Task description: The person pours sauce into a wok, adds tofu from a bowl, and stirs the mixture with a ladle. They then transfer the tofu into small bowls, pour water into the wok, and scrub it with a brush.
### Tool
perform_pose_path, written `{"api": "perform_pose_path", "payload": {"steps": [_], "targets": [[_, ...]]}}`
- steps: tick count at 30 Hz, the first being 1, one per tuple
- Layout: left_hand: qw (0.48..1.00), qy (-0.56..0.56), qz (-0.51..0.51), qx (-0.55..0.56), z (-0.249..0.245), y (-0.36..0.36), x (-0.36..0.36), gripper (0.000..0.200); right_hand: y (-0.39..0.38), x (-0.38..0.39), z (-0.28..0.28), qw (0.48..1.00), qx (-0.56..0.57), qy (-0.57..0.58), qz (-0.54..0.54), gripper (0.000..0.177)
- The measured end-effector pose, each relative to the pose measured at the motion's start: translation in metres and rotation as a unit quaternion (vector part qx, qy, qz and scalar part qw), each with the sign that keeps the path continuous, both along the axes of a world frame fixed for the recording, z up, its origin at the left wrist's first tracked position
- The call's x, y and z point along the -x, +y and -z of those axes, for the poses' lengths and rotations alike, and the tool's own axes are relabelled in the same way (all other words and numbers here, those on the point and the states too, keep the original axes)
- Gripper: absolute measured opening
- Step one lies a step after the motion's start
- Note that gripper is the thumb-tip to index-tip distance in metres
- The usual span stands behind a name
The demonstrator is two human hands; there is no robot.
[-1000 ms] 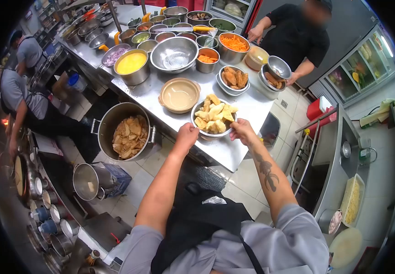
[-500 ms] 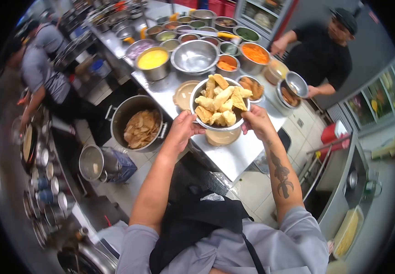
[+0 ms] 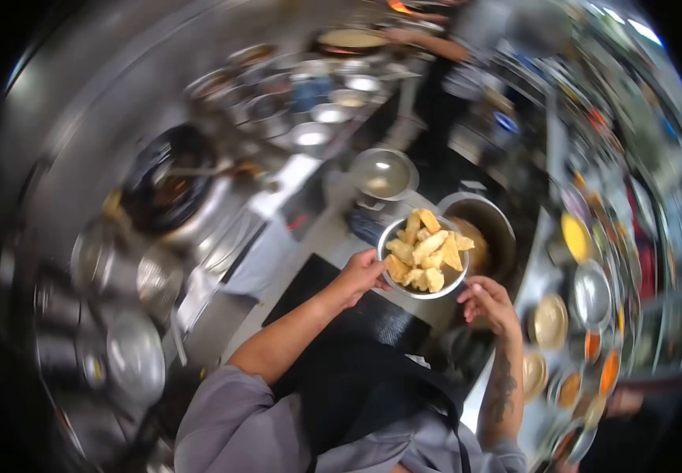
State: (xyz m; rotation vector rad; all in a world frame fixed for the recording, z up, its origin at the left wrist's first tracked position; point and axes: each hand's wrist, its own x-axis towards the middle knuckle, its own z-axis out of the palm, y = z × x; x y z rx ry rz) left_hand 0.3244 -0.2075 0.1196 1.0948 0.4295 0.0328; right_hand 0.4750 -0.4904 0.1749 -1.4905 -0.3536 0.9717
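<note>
A round metal bowl [image 3: 461, 281] heaped with pale golden fried pieces [image 3: 429, 251] hangs in front of me over the floor. My left hand [image 3: 361, 277] grips its left rim, fingers closed on the metal. At the bowl's lower right is my right hand [image 3: 488, 303], its fingers curled close to the rim; blur hides whether they touch it. Partly behind the bowl stands a large deep pot [image 3: 500, 221] with brown contents.
A wok [image 3: 169, 180] rests on the stove at left, with strainers [image 3: 160, 276] below it. Another metal pot [image 3: 384, 175] stands beyond the bowl. The prep counter [image 3: 526, 292] with many containers runs along the right. A co-worker [image 3: 467, 47] stands at the top.
The view has swung left from the prep counter toward the stove. The bowl has moved with my hands away from above the counter. My right hand's fingers look looser at the rim.
</note>
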Motion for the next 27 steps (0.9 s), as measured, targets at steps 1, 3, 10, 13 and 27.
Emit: {"api": "perform_pose_path", "payload": {"steps": [1,3,10,13,27], "targets": [[0.999,0.003,-0.046,0.007,-0.003,0.021,0.019,0.021,0.027,-0.012,0.004,0.999,0.012,-0.01,-0.034,0.03],[0.988,0.009,-0.151,0.028,-0.013,0.068,0.06,0.021,0.096,-0.024,0.002,0.994,0.023,-0.057,-0.091,0.029],[0.907,-0.012,-0.415,-0.062,-0.06,0.229,0.21,0.02,0.403,0.015,-0.008,0.8,-0.109,-0.564,-0.174,0.028],[0.864,0.007,-0.496,-0.086,-0.086,0.289,0.264,0.023,0.523,0.066,-0.003,0.725,-0.165,-0.634,-0.211,0.032],[0.526,0.263,-0.407,-0.699,-0.066,0.572,0.322,0.007,0.683,0.107,0.055,0.819,0.027,-0.419,-0.392,0.025]]}}
